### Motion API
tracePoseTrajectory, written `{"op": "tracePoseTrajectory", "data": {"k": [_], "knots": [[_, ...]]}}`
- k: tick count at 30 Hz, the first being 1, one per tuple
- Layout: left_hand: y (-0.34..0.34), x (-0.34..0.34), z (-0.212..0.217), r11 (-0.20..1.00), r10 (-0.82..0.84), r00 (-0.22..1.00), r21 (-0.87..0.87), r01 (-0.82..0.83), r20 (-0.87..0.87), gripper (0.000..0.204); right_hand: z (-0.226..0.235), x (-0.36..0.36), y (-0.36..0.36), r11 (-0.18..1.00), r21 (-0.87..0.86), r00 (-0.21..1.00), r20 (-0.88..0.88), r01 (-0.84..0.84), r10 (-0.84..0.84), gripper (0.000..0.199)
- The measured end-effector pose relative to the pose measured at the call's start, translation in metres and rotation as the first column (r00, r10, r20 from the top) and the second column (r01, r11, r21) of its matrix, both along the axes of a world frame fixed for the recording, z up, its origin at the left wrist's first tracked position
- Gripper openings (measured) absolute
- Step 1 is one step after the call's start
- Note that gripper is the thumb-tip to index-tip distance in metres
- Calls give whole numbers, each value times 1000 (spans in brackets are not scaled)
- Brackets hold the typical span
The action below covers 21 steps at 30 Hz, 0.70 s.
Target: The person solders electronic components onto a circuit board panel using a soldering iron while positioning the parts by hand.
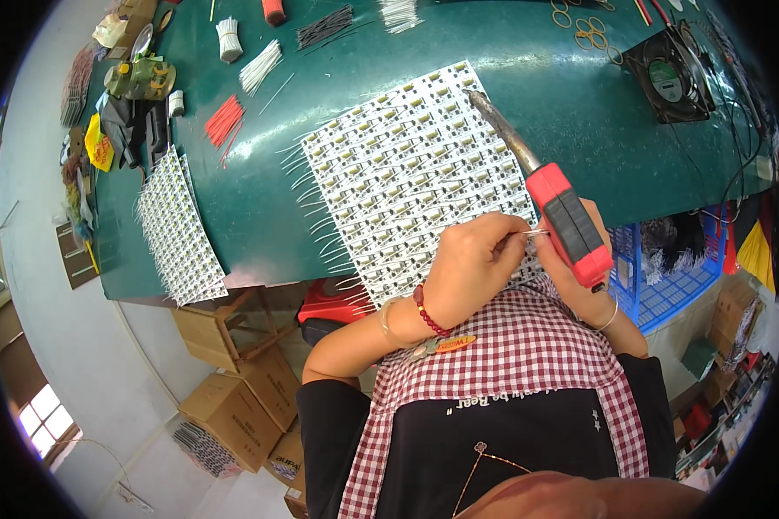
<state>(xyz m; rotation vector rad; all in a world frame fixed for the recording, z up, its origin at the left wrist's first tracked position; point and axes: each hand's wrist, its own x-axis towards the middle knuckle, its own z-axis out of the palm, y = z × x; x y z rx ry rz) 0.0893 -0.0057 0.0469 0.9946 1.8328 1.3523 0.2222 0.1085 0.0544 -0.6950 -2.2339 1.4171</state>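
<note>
A large white circuit board panel (355, 186), covered in rows of small parts, lies on the green table in front of me. Thin white wires stick out past its left edge. My right hand (571, 277) is wrapped round the red and black grip of a soldering iron (568, 216). Its long metal barrel points away from me, over the panel's far right corner. Close beside that grip, at the panel's near right edge, my left hand (476, 259) pinches a thin white wire (537, 232). The right fingertips are near the wire too; whether they touch it I cannot tell.
More wired circuit boards (180, 233) overlap the table's left edge. Bundles of red wires (225, 119), white wires (261, 66) and black wires (325, 28) lie at the back. A black fan (669, 76) stands at the right, above a blue plastic crate (666, 281). Cardboard boxes (234, 419) stand below left.
</note>
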Motion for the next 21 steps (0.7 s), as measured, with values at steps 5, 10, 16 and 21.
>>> {"op": "tracePoseTrajectory", "data": {"k": [5, 10, 16, 21], "knots": [[-1, 2, -7, 999, -18, 999, 45, 19, -29, 9, -5, 6, -1, 994, -106, 999, 48, 31, -26, 43], [0, 0, -5, 998, -43, 997, 38, 46, -65, 11, -7, 2, -2, 998, -33, 999, 2, 52, -52, 43], [0, 4, -3, 999, 29, 999, 42, -30, 29, 10, -2, 1, -1, 999, 45, 1000, -16, 25, -24, 42], [-1, 1, -1, 999, 38, 998, 28, -36, -45, 8, 1, -1, 0, 1000, 16, 1000, 9, 6, -6, 41]]}}
